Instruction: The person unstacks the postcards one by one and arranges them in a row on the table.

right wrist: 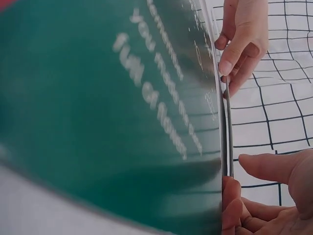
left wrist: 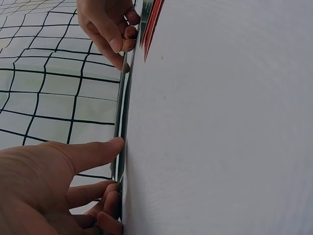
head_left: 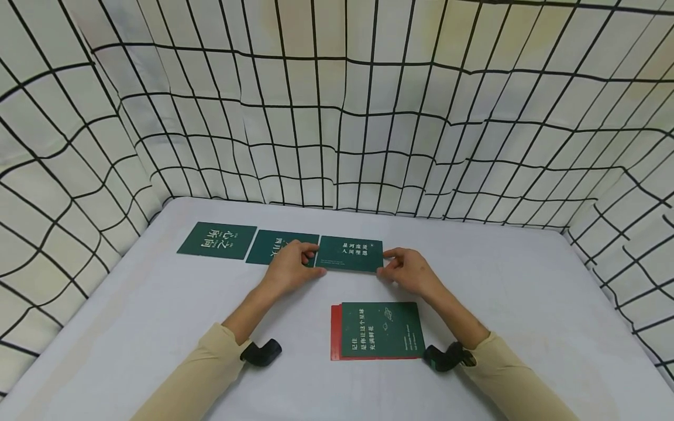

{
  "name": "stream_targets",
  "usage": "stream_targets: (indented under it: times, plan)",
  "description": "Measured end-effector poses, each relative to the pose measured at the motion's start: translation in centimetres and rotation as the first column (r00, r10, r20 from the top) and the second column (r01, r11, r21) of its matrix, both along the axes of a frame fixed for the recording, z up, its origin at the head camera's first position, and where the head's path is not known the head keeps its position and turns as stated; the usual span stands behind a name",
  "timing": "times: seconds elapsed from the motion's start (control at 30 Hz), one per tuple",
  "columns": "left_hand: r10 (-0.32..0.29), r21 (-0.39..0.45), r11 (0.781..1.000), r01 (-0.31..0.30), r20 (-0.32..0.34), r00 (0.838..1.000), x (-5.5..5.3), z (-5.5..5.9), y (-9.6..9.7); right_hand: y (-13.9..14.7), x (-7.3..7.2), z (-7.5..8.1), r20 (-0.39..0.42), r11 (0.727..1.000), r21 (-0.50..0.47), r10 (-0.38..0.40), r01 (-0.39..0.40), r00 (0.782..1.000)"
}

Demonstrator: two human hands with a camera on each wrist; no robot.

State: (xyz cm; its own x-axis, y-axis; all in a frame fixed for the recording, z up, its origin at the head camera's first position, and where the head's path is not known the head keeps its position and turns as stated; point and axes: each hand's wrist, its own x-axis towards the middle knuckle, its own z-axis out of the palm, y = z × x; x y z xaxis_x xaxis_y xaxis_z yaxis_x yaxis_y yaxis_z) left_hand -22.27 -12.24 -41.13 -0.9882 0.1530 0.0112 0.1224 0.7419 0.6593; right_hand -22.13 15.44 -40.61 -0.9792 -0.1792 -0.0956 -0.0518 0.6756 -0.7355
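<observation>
A dark green card [head_left: 350,257] with white lettering lies near the far middle of the table. My left hand [head_left: 286,266] holds its left edge, thumb at the near corner and fingers curled farther back. At the opposite edge, my right hand [head_left: 413,272] grips the card between thumb and fingers. From the left wrist, the card appears as a thin dark edge beside my left hand [left wrist: 54,181]. Just left of the held card, a second green card [head_left: 258,248] is partly hidden behind my left hand. Farther left lies a third green card [head_left: 217,241].
A stack topped by a green card [head_left: 381,330], with a red layer [head_left: 336,333] showing beneath, lies between my forearms. The white table [head_left: 526,292] is bordered by a white wall covering with a black grid [head_left: 368,128]. Black wrist devices [head_left: 262,353] sit at both cuffs.
</observation>
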Motion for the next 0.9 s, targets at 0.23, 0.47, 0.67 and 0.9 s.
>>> stream_targets:
  times: [0.23, 0.47, 0.67, 0.9]
  plan:
    - [-0.007, 0.007, 1.0, 0.007, 0.02, 1.0, -0.03, 0.07, -0.11, 0.1, -0.2, -0.18, 0.003, 1.0, 0.001, -0.002, 0.002, 1.0]
    - [-0.013, -0.002, 1.0, 0.013, 0.022, 1.0, -0.03, 0.1, -0.17, 0.13, -0.15, -0.19, 0.006, 1.0, -0.002, -0.005, 0.005, 1.0]
    - [-0.017, -0.006, 1.0, 0.017, 0.022, 1.0, 0.13, 0.12, -0.01, 0.24, -0.09, -0.11, 0.016, 1.0, -0.002, -0.004, 0.004, 1.0]
    - [-0.013, 0.018, 1.0, 0.014, -0.019, 1.0, 0.56, 0.47, 0.44, 0.51, 0.13, 0.1, 0.008, 1.0, -0.004, 0.016, -0.016, 1.0]
